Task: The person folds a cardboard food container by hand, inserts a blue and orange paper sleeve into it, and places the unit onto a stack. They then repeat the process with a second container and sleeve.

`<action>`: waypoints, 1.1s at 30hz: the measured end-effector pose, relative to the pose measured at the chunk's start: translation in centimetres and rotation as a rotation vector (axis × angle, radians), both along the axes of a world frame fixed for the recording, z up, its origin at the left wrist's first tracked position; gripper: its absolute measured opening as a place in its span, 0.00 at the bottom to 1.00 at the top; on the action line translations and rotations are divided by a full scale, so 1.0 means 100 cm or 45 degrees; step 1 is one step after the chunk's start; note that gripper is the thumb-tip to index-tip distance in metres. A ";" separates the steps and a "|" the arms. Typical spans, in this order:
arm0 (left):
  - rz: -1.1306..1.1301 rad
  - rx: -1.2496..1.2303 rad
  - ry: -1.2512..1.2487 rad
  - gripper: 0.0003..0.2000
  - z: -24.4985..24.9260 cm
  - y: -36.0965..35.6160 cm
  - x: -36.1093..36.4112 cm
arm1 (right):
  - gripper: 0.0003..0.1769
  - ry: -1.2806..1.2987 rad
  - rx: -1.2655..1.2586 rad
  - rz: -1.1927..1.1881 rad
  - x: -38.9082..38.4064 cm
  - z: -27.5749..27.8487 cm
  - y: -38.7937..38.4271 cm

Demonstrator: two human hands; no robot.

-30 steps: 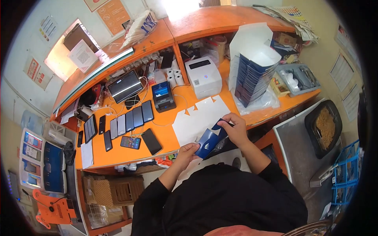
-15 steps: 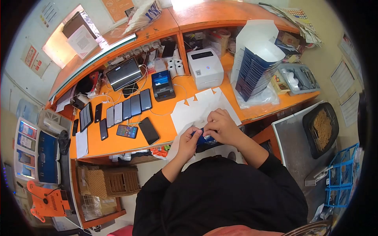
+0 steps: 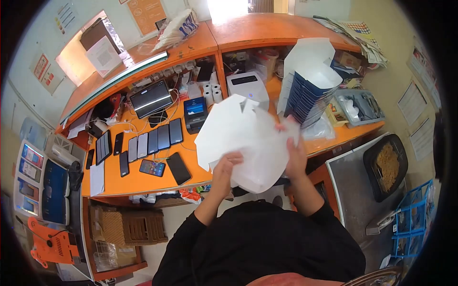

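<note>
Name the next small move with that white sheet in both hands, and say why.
Probably fold one flap inward. The white card blank is held open above the orange desk, left hand at its lower edge, right hand at its right side; the stack of folded boxes behind suggests the shape.

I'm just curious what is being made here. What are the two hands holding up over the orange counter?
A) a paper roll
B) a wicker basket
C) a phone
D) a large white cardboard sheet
D: the left hand and right hand both grip a white cardboard sheet, raised above the orange counter.
</note>
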State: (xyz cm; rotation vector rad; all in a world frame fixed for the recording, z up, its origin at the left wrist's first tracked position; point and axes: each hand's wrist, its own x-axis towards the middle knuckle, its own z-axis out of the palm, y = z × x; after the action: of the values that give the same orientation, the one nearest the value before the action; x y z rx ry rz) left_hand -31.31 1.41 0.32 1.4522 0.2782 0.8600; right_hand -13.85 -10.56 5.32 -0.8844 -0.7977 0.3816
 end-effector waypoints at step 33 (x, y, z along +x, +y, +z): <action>0.110 -0.344 -0.002 0.12 0.011 -0.042 0.004 | 0.23 -1.052 -0.426 -0.315 -0.065 -0.018 0.006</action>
State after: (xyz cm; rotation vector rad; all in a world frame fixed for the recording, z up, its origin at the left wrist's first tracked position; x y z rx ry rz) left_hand -30.87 -2.81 1.41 1.1947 0.4414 0.8581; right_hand -20.37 -9.94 3.48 -1.4722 -1.3816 -0.0993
